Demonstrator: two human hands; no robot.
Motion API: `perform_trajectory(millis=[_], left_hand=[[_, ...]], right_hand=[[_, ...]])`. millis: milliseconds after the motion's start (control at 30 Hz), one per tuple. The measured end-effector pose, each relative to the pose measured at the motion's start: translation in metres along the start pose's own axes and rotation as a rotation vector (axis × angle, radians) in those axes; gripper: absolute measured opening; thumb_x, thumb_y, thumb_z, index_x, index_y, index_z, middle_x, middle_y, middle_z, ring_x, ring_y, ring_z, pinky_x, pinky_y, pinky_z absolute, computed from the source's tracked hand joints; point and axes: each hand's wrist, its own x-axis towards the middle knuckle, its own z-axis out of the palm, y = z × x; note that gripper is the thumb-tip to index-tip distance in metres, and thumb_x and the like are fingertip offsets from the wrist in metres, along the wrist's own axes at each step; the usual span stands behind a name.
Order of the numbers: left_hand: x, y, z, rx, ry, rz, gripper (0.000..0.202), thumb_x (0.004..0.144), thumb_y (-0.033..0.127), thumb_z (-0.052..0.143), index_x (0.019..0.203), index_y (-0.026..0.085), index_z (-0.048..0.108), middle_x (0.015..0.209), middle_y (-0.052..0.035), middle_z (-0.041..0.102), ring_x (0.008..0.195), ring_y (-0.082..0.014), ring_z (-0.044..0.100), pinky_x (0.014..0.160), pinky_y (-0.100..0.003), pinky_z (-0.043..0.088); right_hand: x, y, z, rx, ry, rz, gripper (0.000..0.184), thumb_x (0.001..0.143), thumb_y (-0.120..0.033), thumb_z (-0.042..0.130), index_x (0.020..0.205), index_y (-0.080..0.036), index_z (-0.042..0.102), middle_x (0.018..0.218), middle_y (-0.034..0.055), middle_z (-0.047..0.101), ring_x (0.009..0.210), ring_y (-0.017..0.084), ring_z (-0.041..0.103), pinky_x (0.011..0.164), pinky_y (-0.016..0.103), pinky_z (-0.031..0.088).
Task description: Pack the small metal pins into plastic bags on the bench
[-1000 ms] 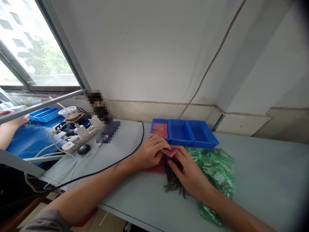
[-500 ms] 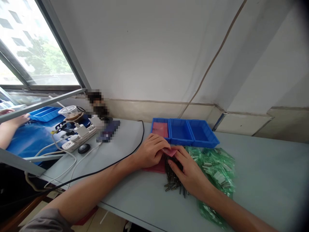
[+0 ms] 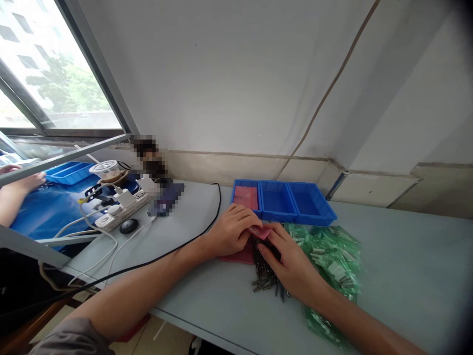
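My left hand is closed on one edge of a small pink plastic bag. Fingers of my right hand pinch the same bag from the other side, just above the table. Beneath and between my hands lies a pile of thin metal pieces that look like rivets, partly covered by my right hand. Another pink bag lies flat under my left wrist. Green plastic bags with metal parts inside lie beside my right forearm. Whether anything is inside the held bag I cannot make out.
Behind my hands stands a blue three-compartment tray, with pink bags in its left compartment. A black cable crosses the table on the left, near a power strip, a black mouse-like object and a lidded cup. Another person's hand is at far left.
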Motion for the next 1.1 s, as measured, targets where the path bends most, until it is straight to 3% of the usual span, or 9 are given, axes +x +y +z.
perform_trajectory(millis=[567, 1100], left_hand=[[-0.0001, -0.0002, 0.0003, 0.005, 0.011, 0.009, 0.034, 0.091, 0.000, 0.047, 0.112, 0.018, 0.066, 0.107, -0.0079, 0.075, 0.098, -0.0215, 0.066, 0.091, -0.039, 0.050], [0.0003, 0.0002, -0.0009, -0.014, -0.059, -0.031, 0.033, 0.091, 0.001, 0.047, 0.113, 0.018, 0.066, 0.110, -0.0089, 0.074, 0.101, -0.0229, 0.066, 0.094, -0.040, 0.051]], right_hand=[[0.0001, -0.0007, -0.0002, -0.009, -0.003, 0.003, 0.025, 0.108, -0.020, 0.050, 0.128, -0.026, 0.063, 0.133, 0.0101, 0.062, 0.125, 0.026, 0.060, 0.109, 0.046, 0.053], [0.0003, -0.0017, 0.0000, -0.013, 0.003, 0.006, 0.023, 0.107, -0.020, 0.052, 0.124, -0.026, 0.065, 0.130, 0.0097, 0.063, 0.123, 0.026, 0.062, 0.106, 0.044, 0.055]])
